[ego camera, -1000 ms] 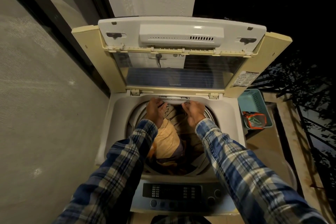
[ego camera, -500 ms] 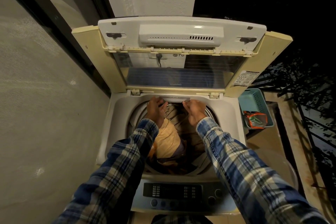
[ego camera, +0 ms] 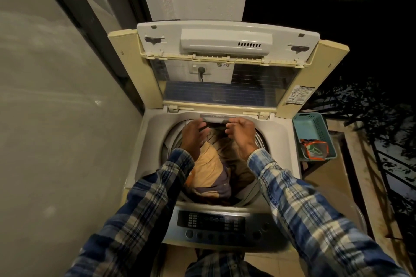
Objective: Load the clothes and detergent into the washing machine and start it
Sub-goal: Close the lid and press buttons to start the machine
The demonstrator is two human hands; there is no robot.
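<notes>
Now both hands are up at the back rim of the washing machine (ego camera: 144,141), with the lid (ego camera: 225,40) standing fully open just beyond them. The left hand (ego camera: 193,134) reaches forward, fingers fairly straight and spread, tips at the grey drawer (ego camera: 216,117) set into that rim, and nothing is held in it. The right hand (ego camera: 242,134) is right beside it with its fingers curled. Whether they hook the drawer's edge or hang free cannot be told from here.

Directly beneath both wrists lie the clothes (ego camera: 207,171): a tan piece on top, then something dark purple, with brown fabric further under the fingers. The tub looks well filled, so loading seems done or close to it.

No detergent shows in either hand, and with both hands at the drawer, dosing looks like the step in play. Well out past the right hand sits a teal basket (ego camera: 311,122) holding an orange-and-white pouch (ego camera: 315,149). That may be the detergent, though the print is unreadable. Lowering the lid and working the control panel (ego camera: 211,222), back near the elbows, are yet to be done.
</notes>
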